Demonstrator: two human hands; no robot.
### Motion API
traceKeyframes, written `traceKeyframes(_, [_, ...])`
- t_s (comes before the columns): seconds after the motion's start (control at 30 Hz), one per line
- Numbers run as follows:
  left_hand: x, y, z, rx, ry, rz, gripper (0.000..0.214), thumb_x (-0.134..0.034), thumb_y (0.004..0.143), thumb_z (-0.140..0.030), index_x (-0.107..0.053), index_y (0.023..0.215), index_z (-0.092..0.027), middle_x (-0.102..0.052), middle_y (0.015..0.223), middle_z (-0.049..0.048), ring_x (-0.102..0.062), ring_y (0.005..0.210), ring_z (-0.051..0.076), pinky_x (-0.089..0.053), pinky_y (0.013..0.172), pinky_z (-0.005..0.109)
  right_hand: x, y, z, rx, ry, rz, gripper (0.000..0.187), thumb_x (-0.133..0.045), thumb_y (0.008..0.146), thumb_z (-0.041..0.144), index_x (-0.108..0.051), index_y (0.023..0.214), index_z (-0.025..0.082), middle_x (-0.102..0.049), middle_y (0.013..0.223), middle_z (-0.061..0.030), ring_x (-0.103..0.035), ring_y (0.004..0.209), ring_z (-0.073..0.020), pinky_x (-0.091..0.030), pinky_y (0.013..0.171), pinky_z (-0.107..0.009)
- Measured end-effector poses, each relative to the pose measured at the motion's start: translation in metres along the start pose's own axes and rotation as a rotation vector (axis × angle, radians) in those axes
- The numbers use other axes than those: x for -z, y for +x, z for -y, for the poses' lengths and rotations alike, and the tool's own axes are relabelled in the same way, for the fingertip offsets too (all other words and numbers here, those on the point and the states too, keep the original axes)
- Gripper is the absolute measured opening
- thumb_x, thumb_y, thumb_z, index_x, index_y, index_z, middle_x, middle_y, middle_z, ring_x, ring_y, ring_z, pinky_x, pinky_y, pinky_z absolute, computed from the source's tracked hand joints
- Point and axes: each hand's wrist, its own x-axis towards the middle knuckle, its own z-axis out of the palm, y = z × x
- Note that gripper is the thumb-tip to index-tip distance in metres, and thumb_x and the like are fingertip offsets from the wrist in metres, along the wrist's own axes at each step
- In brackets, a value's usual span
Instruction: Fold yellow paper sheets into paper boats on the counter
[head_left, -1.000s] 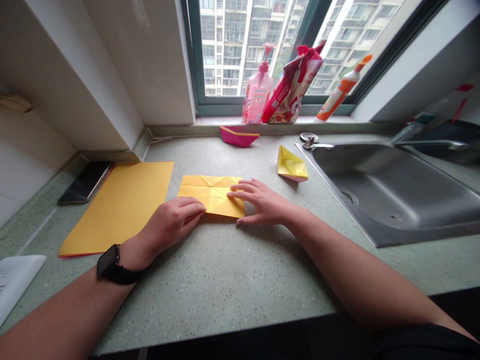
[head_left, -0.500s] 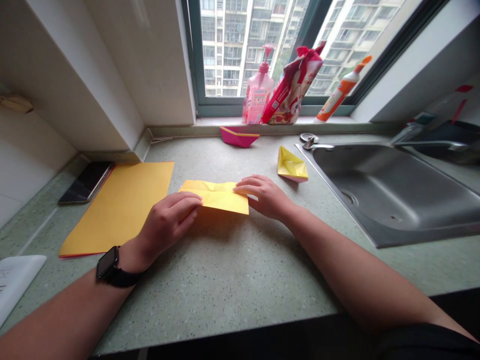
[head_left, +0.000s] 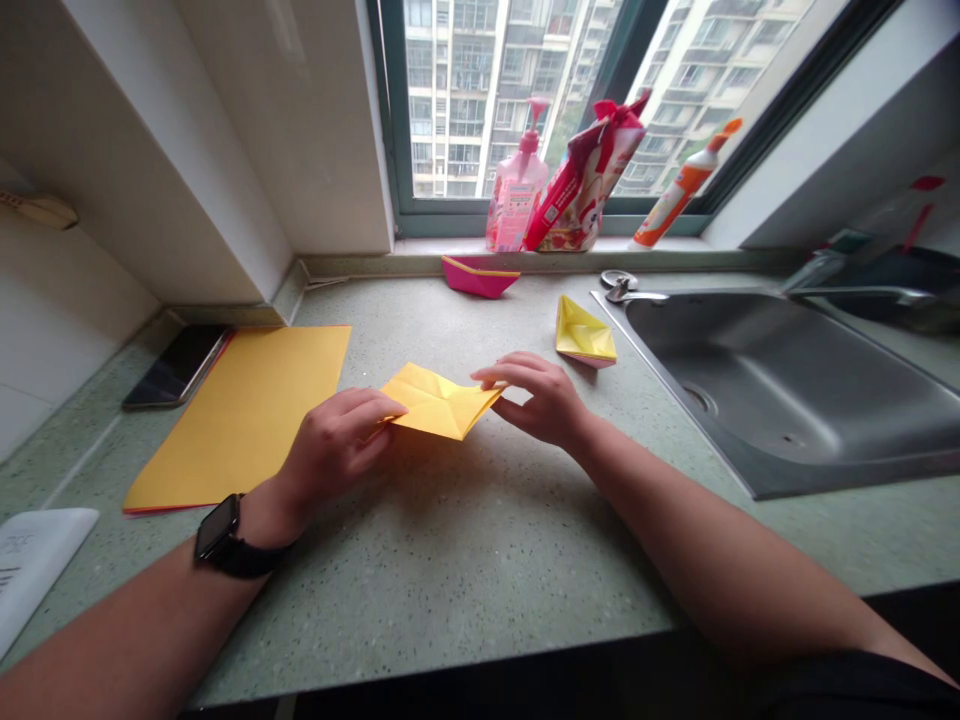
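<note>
A creased sheet of yellow folded paper (head_left: 435, 402) is held between both hands just over the counter, tilted, one corner pointing toward me. My left hand (head_left: 341, 435), with a black watch on its wrist, pinches the paper's left corner. On the right corner, the thumb and fingers of my right hand (head_left: 536, 395) are closed, and layers show at that edge. Beyond my right hand sits a yellow paper boat (head_left: 586, 335), its hollow side facing me. A magenta paper boat (head_left: 480, 278) with a yellow rim stands farther back.
Yellow paper sheets (head_left: 247, 420) lie at the left, beside a dark phone (head_left: 176, 368). A steel sink (head_left: 750, 480) is set into the counter at right. A pink pump bottle (head_left: 517, 190), a red bag (head_left: 585, 185) and an orange-white bottle (head_left: 679, 190) line the windowsill.
The folded paper has turned from a flat strip to a diamond-like shape with a corner toward me. My right hand has shifted slightly right, gripping its right corner.
</note>
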Motion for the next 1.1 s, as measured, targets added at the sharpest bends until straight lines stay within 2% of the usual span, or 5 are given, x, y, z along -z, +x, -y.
traceKeyframes(0.17, [0.002,0.005,-0.011,0.518,-0.406,-0.195,0.03,-0.08,0.1,-0.052,-0.08,0.1,-0.022,-0.084,0.1,0.0048,-0.08,0.092,0.023,-0.067,0.084,0.034,-0.005,0.003,0.006,-0.269,0.488,-0.064,0.079,-0.087,0.088,0.067,-0.059,0.154,0.033,-0.078,0.127,-0.0082,-0.075,0.119,-0.0277,-0.061,0.107,-0.047])
traceKeyframes(0.33, [-0.009,0.008,-0.013,0.734,-0.867,-0.194,0.049,-0.094,0.084,-0.063,-0.079,0.106,-0.022,-0.085,0.116,0.0086,-0.081,0.105,0.028,-0.069,0.093,0.041,-0.018,0.005,0.016,-0.428,0.819,0.135,0.056,-0.084,0.092,0.067,-0.076,0.131,0.027,-0.082,0.128,-0.0092,-0.078,0.116,-0.0274,-0.064,0.104,-0.046])
traceKeyframes(0.63, [-0.016,0.004,-0.01,0.963,-0.91,-0.031,0.05,-0.098,0.077,-0.062,-0.075,0.09,-0.019,-0.081,0.096,0.0063,-0.079,0.087,0.024,-0.068,0.075,0.034,-0.015,0.007,0.019,-0.737,0.921,0.067,0.048,-0.098,0.077,0.062,-0.089,0.104,0.023,-0.087,0.104,-0.0079,-0.081,0.094,-0.0258,-0.067,0.085,-0.04])
traceKeyframes(0.93, [-0.017,0.005,-0.006,0.831,-0.828,-0.03,0.049,-0.09,0.088,-0.065,-0.079,0.103,-0.02,-0.082,0.104,0.0076,-0.078,0.091,0.023,-0.066,0.075,0.033,-0.018,0.009,0.011,-0.661,0.871,0.067,0.051,-0.094,0.078,0.067,-0.089,0.105,0.025,-0.086,0.104,-0.0078,-0.079,0.104,-0.0274,-0.066,0.097,-0.045])
traceKeyframes(1.1, [0.001,0.004,-0.013,0.273,-0.341,-0.274,0.024,-0.084,0.1,-0.045,-0.08,0.089,-0.024,-0.076,0.098,0.0029,-0.072,0.092,0.019,-0.062,0.086,0.033,-0.007,0.008,0.021,-0.321,0.61,-0.226,0.034,-0.092,0.084,0.065,-0.091,0.096,0.033,-0.08,0.114,-0.0066,-0.074,0.111,-0.0267,-0.062,0.104,-0.047])
